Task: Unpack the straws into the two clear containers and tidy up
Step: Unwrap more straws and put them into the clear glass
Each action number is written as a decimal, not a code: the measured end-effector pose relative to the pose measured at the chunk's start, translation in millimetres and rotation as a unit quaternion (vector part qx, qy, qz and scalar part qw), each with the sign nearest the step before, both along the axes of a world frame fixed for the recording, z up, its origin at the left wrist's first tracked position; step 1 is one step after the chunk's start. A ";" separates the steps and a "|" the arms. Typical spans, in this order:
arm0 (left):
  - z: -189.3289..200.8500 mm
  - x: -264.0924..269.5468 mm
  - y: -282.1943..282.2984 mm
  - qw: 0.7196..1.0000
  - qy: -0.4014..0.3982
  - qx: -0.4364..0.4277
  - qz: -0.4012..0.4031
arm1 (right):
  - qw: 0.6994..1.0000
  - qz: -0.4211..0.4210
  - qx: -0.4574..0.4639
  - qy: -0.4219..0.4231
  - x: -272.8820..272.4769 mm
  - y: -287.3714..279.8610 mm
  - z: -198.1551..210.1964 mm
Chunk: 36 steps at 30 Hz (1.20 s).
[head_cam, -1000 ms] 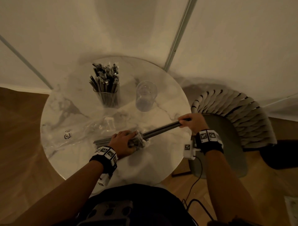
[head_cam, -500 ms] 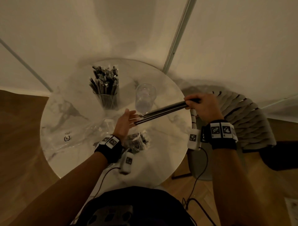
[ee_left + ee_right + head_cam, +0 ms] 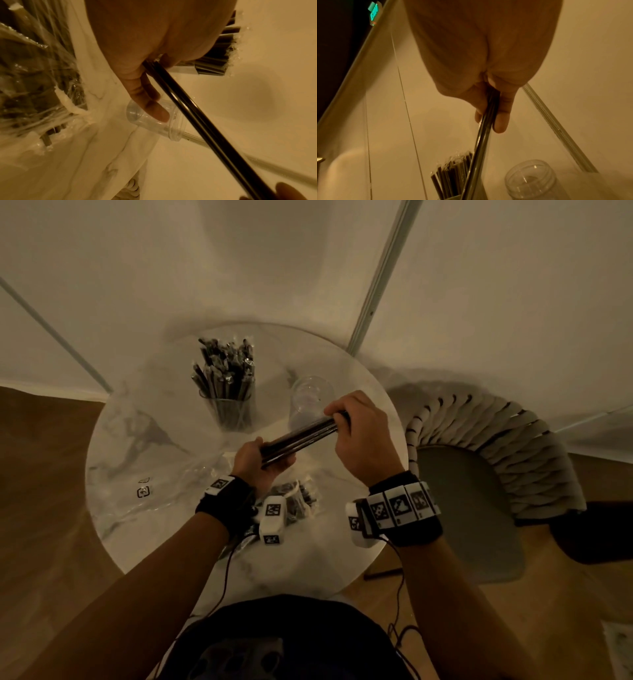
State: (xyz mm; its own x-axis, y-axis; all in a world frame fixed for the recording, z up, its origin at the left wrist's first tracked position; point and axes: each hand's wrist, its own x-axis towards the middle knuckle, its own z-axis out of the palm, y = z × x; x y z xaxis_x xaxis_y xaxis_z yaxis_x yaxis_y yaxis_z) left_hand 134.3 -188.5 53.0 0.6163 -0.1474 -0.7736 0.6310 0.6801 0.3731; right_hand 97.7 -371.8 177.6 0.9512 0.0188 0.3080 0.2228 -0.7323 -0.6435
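Plastic wrapping, crumpled and clear [image 3: 294,501], lies near the bench's [image 3: 144,433] front edge below my wrists. My left hand [image 3: 260,463] and right hand [image 3: 359,436] each grip one end of a bundle of dark straws [image 3: 298,436], fingers curled around it, above the bench's middle. Beyond stand an empty clear jar [image 3: 310,402] and a clear container full of wrapped straws [image 3: 227,392].

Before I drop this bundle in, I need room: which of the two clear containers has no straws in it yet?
The clear jar on the right, beside your right hand, is empty. The left container is already packed with wrapped straws.
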 end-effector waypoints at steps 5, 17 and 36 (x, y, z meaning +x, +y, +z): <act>3.7 -0.5 3.9 0.999 0.016 -0.010 0.040 | 1.000 0.017 0.015 0.001 1.8 3.5 1.1; 17.6 -13.4 2.8 0.985 -0.009 0.071 -0.157 | 0.999 -0.022 0.019 0.039 10.9 -17.3 -2.3; 8.1 6.0 -3.9 0.987 -0.013 0.107 -0.119 | 0.997 -0.037 0.011 0.072 20.2 -27.0 -0.4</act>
State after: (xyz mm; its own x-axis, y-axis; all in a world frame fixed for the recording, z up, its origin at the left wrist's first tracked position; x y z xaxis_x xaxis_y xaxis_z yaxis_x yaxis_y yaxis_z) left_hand 140.3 -192.5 61.1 0.6047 -0.1246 -0.7867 0.7512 0.4174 0.5113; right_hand 117.9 -398.8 177.1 0.9842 -0.0577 0.1677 0.0733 -0.7287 -0.6809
